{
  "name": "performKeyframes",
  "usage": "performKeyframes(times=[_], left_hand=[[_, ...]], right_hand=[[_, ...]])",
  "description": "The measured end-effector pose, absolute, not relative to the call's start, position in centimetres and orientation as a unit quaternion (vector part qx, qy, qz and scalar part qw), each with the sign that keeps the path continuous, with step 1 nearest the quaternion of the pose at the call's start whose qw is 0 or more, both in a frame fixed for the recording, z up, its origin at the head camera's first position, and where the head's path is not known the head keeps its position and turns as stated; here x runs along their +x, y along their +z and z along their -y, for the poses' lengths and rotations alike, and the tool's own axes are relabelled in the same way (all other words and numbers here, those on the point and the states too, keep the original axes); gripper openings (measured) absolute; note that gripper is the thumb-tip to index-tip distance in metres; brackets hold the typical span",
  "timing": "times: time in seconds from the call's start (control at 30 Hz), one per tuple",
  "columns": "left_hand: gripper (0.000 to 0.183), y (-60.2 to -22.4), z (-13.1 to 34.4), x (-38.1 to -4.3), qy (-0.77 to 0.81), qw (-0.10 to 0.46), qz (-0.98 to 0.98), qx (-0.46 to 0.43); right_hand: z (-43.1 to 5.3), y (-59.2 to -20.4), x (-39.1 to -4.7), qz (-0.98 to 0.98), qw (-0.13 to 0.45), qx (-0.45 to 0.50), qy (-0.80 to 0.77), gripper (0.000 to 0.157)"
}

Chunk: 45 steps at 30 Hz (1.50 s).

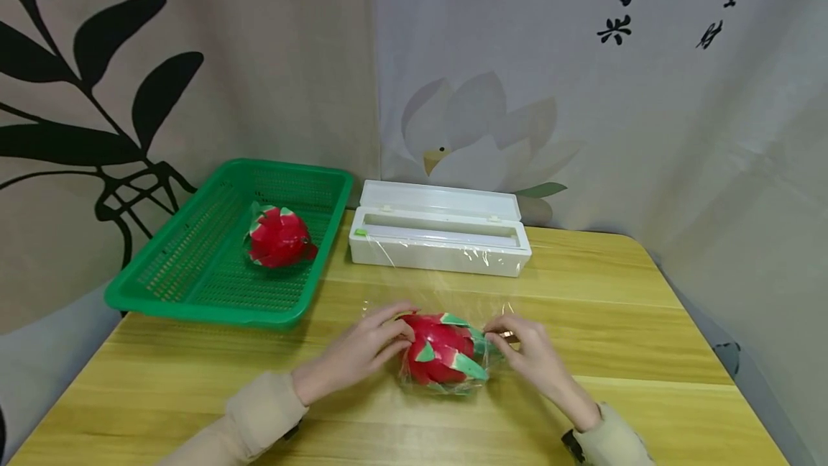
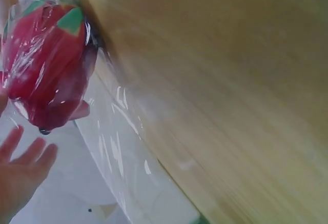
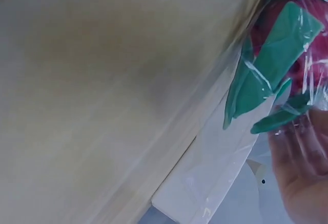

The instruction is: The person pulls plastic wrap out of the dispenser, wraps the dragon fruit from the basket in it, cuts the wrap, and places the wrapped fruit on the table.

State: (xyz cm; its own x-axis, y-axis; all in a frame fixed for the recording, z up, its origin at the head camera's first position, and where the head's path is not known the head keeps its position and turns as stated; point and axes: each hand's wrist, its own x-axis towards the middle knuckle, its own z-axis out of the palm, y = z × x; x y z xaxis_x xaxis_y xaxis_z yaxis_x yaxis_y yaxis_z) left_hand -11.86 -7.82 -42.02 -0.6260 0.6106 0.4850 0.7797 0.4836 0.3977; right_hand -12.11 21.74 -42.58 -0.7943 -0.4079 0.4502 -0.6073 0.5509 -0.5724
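At far left, a green basket [image 1: 207,313] sits on the desk [image 1: 647,336] at 10 o'clock from the red fruit [image 1: 436,347] between a person's hands; a second fruit [image 1: 279,237] lies inside it, probably parked there to be out of the way of the handwork. At the fruit's 9 o'clock, the left hand [image 1: 362,344] has its fingertips at the near end, its grip loosely open, fingers apart and gently bent; it appears to steady that end rather than squeeze it. At center, the fruit lies lengthwise under clear film [image 2: 117,149], its green tips [image 1: 475,367] toward 3 o'clock. Beyond, at 12 o'clock, the white box [image 1: 433,248] stands with its lid [image 1: 440,200] raised and film over its front, seemingly set crosswise so the sheet can run straight to the fruit. At 3 o'clock, the right hand [image 1: 527,354] has its grip nearly closed, thumb and fingertips pinching film beside the green tips, apparently to hold it snug. Whether the film is sealed underneath cannot be told.
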Motion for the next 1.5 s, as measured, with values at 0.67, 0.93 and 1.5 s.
performKeyframes(times=[0.67, 0.93, 1.5], left_hand=[[0.039, -42.6, 7.2, -12.2, -0.282, 0.007, 0.890, -0.359], [0.037, -42.5, 6.1, -13.0, -0.290, 0.016, 0.901, -0.322], [0.012, -42.1, 4.4, -15.0, -0.357, 0.050, 0.905, -0.225]], right_hand=[[-21.4, -42.8, -11.8, 0.875, 0.246, 0.370, 0.192, 0.022], [-21.5, -42.8, -12.4, 0.889, 0.197, 0.356, 0.212, 0.022], [-20.7, -42.8, -12.1, 0.924, 0.070, 0.335, 0.168, 0.089]])
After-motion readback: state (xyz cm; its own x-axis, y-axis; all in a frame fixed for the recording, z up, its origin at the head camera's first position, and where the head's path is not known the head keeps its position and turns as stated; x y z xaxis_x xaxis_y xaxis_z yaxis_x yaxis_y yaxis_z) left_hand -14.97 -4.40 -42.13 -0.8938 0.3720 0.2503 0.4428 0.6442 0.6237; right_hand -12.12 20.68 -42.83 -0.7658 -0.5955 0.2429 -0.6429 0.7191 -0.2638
